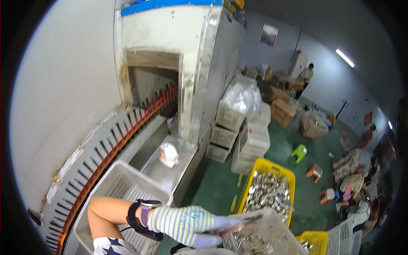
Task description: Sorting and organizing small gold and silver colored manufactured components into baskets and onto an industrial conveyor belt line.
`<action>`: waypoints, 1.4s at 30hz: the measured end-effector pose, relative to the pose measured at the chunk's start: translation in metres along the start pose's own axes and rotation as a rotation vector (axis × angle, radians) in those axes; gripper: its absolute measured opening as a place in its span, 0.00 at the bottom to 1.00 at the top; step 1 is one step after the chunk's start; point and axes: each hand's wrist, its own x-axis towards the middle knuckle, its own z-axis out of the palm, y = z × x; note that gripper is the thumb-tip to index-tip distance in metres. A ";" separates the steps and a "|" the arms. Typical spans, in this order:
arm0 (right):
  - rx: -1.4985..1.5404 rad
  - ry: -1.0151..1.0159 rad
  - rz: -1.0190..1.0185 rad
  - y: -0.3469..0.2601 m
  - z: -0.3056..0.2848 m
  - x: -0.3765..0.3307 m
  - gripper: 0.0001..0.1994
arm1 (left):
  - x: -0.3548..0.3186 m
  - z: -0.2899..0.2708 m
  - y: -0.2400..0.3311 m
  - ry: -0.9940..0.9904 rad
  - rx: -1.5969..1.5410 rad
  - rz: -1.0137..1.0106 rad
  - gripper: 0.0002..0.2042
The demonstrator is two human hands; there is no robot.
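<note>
My left hand (193, 223), in a striped knit glove, lies across the near rim of the white plastic crate (272, 231) at the bottom of the view, and everything else I place from that crate. The forearm comes in from the lower left, bare, bent at the elbow, with a black strap and a watch at the wrist; the hand stretches out flat toward the right, palm down as far as I can see. The gloved fingers (225, 222) lie pressed together and straight, pointing right, and under their tips sits a thin, dark, blurred piece (238, 229) whose long axis runs left to right, its far end aimed into the crate; whether I pinch it or just press on it I cannot tell. My right hand shows only as a sliver of glove (199, 251) at the bottom edge below the left one, its fingers hidden. The crate holds shiny metal parts. Just beyond it stands a yellow crate (267, 168) heaped with the same metal parts, and a second yellow crate (316, 240) sits to its right. Left of the white crate, under my forearm, is an empty grey-white basket (114, 180), beside a slatted conveyor with an orange edge (114, 144) running up into a tall oven-like machine (191, 63). Beyond stand stacked white crates (231, 123).
</note>
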 end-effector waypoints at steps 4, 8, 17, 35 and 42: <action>-0.077 0.031 -0.194 -0.064 0.005 0.061 0.17 | 0.052 -0.054 -0.019 -0.168 -0.302 -0.079 0.33; -0.252 0.033 -0.312 -0.155 0.006 0.111 0.16 | 0.063 -0.113 -0.041 0.018 0.113 0.077 0.29; -0.287 -0.177 -0.060 -0.405 0.006 0.190 0.16 | -0.028 -0.072 -0.085 0.688 -0.063 -0.710 0.24; -0.799 -1.001 -0.260 -0.625 0.259 0.204 0.30 | -0.105 0.206 -0.189 1.951 0.067 -1.276 0.16; -0.881 -1.099 -0.376 -0.610 0.326 0.162 0.16 | -0.134 0.288 -0.152 1.944 0.680 -1.696 0.11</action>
